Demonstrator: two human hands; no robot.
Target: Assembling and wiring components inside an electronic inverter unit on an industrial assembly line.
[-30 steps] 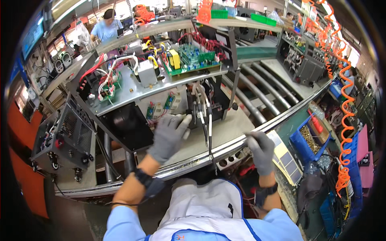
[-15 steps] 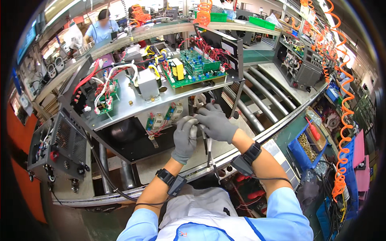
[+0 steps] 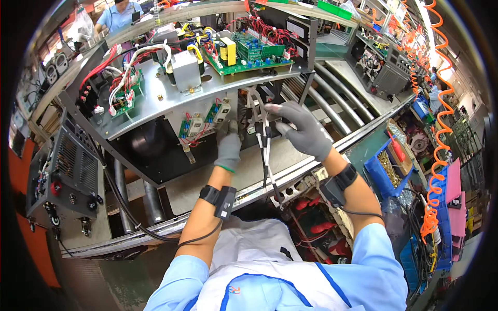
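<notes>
An open machine chassis [image 3: 155,111] with a metal shelf stands in front of me. Both hands wear grey gloves. My left hand [image 3: 229,147] reaches into the lower bay, beside the small green boards with pale modules [image 3: 195,126]; its fingertips are dark and partly hidden, so their grip is unclear. White and black cables [image 3: 266,140] hang out of the bay between my hands. Just right of them is my right hand [image 3: 307,132], open, with thumb and forefinger apart and nothing held. On the shelf above sit a large green circuit board [image 3: 244,63] and a grey box-shaped part [image 3: 185,72].
Steel rollers [image 3: 334,98] run to the right, toward another chassis [image 3: 386,78]. A grey unit [image 3: 65,171] stands at left. At right are a blue bin of small brass-coloured parts [image 3: 386,166] and a coiled orange hose [image 3: 441,129]. A person [image 3: 120,14] is at the far left.
My hands, together at the cables before, have parted. The left has moved into the bay; the right has shifted right and opened, off the cables. The view has tilted slightly.
</notes>
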